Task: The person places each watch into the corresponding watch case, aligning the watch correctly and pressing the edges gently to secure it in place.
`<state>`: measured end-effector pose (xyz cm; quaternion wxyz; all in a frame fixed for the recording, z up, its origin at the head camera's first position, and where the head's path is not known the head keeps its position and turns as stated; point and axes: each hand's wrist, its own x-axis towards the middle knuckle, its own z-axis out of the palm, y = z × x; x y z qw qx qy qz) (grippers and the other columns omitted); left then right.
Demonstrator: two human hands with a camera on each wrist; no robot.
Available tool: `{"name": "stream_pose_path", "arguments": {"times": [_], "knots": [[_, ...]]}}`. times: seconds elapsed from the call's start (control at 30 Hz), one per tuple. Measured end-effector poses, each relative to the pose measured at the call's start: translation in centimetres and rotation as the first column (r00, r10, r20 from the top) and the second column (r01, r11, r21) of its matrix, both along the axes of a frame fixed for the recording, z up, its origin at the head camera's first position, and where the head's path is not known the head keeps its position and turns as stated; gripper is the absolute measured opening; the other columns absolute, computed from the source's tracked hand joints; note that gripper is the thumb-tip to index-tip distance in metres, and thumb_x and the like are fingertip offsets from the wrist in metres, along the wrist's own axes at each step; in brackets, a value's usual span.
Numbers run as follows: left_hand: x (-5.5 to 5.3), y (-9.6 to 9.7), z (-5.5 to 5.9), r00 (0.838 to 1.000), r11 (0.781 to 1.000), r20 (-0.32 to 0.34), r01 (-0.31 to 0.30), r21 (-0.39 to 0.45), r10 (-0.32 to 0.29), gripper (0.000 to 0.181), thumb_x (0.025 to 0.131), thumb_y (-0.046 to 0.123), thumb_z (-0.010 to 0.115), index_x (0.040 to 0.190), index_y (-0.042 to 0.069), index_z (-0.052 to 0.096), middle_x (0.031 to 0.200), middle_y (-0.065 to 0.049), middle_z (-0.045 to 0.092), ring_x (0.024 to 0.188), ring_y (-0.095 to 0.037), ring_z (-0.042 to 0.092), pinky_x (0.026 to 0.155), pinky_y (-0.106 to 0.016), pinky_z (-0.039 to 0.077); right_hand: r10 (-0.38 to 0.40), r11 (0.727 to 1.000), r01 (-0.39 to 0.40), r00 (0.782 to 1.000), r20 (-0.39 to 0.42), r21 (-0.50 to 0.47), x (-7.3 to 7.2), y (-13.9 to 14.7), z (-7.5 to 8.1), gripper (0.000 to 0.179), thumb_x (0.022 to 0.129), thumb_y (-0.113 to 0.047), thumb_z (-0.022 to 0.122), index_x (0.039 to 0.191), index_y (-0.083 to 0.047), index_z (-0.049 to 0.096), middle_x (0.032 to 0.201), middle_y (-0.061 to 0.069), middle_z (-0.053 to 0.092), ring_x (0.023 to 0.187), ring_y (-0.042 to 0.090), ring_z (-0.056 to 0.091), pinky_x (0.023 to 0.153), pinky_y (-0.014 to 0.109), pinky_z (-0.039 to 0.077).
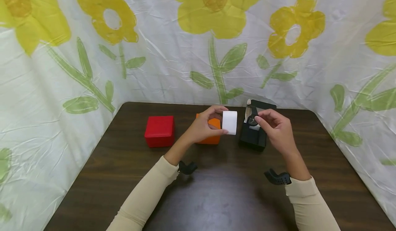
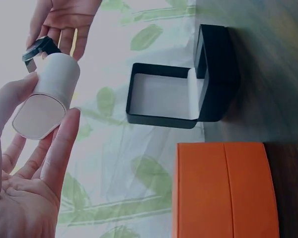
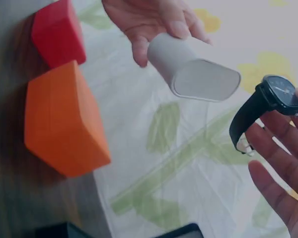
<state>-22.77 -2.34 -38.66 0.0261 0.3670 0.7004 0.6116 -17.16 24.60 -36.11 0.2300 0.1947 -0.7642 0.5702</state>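
Note:
My left hand (image 1: 208, 123) pinches a white watch cushion (image 1: 230, 122) between thumb and fingers, raised above the table. In the left wrist view the cushion (image 2: 59, 79) shows as a rounded roll with a flat oval end. My right hand (image 1: 278, 129) pinches a black wristwatch (image 1: 252, 120) by its case, to the right of the cushion. Its dark strap (image 3: 248, 116) hangs in a curve with the buckle at its end in the right wrist view. Behind the watch an open black box (image 1: 253, 138) with a pale lining stands on the table, lid tilted back.
An orange box (image 1: 210, 141) stands partly hidden behind my left hand. Left of it is a closed red box (image 1: 159, 131). The dark wooden table (image 1: 216, 189) ends at a white curtain (image 1: 154, 69) printed with yellow flowers. Each wrist wears a black strap mount.

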Motion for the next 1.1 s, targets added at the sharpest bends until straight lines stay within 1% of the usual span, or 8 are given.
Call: {"name": "stream_pose_path", "arguments": {"times": [0.13,0.23,0.3,0.43,0.53,0.6,0.83,1.1], "knots": [[0.3,-0.5,0.3,1.000,1.000,-0.010,-0.022,0.009,0.022,0.067,0.080,0.001,0.085,0.139,0.009,0.053,0.126,-0.009,0.058,0.105,-0.023,0.063,0.073,-0.038,0.063,0.042,0.999,-0.042,0.999,-0.012,0.007,0.4,-1.7,1.3,0.009,0.094,0.007,0.065,0.101,0.013,0.065,0.088,-0.005,0.069,0.080,0.003,0.061,0.070,0.015,0.050],[0.5,-0.7,0.3,0.999,0.999,-0.018,-0.029,0.016,0.030,0.066,0.080,0.002,0.086,0.138,0.010,0.054,0.125,-0.009,0.059,0.104,-0.023,0.064,0.072,-0.038,0.063,0.071,0.998,-0.070,0.997,-0.011,0.002,0.9,-3.0,2.3,0.010,0.095,0.008,0.063,0.101,0.016,0.063,0.088,-0.008,0.068,0.079,0.002,0.060,0.070,0.015,0.050],[0.6,-0.8,0.4,0.999,0.999,-0.023,-0.029,0.014,0.029,0.065,0.080,0.003,0.086,0.137,0.012,0.055,0.125,-0.008,0.060,0.104,-0.023,0.064,0.073,-0.038,0.063,0.078,0.997,-0.078,0.997,-0.006,-0.005,1.0,-3.6,2.6,0.010,0.095,0.009,0.062,0.102,0.016,0.063,0.088,-0.010,0.067,0.077,0.003,0.060,0.069,0.015,0.050],[0.6,-1.0,0.6,0.999,1.000,-0.025,-0.022,0.000,0.022,0.065,0.080,0.005,0.087,0.136,0.014,0.057,0.126,-0.007,0.060,0.104,-0.022,0.064,0.073,-0.038,0.063,0.073,0.997,-0.072,0.997,0.021,-0.028,0.3,-3.9,1.7,0.009,0.095,0.010,0.063,0.102,0.014,0.064,0.087,-0.009,0.067,0.075,0.007,0.059,0.067,0.016,0.051],[0.5,-1.3,0.7,1.000,1.000,-0.022,-0.022,-0.013,0.021,0.065,0.079,0.007,0.088,0.137,0.014,0.057,0.126,-0.006,0.061,0.105,-0.022,0.064,0.074,-0.037,0.063,0.080,0.996,-0.079,0.996,0.038,-0.028,-0.4,-3.9,0.7,0.009,0.095,0.009,0.063,0.103,0.012,0.065,0.089,-0.009,0.067,0.077,0.007,0.059,0.069,0.017,0.051],[0.5,-1.5,0.8,1.000,1.000,-0.018,-0.023,-0.018,0.022,0.065,0.079,0.008,0.088,0.137,0.015,0.057,0.126,-0.006,0.061,0.105,-0.022,0.064,0.075,-0.037,0.063,0.088,0.996,-0.087,0.995,0.036,-0.028,-0.5,-3.9,0.4,0.010,0.095,0.008,0.064,0.104,0.011,0.066,0.091,-0.008,0.067,0.079,0.007,0.061,0.070,0.018,0.050],[0.5,-1.7,1.0,1.000,0.999,-0.007,-0.027,-0.031,0.027,0.063,0.081,0.008,0.087,0.137,0.016,0.058,0.126,-0.005,0.061,0.106,-0.022,0.063,0.077,-0.037,0.062,0.117,0.993,-0.115,0.992,0.039,-0.031,-0.5,-4.2,0.2,0.009,0.096,0.003,0.065,0.104,0.006,0.069,0.091,-0.003,0.069,0.081,0.015,0.062,0.072,0.020,0.052],[0.7,-1.6,1.1,1.000,1.000,-0.018,-0.020,-0.019,0.020,0.064,0.080,0.006,0.087,0.137,0.014,0.059,0.126,-0.005,0.061,0.106,-0.022,0.063,0.075,-0.037,0.063,0.128,0.991,-0.126,0.991,0.033,-0.033,-0.5,-4.4,-0.1,0.008,0.097,0.000,0.065,0.102,0.007,0.069,0.086,0.000,0.069,0.074,0.015,0.064,0.068,0.020,0.055]]}}
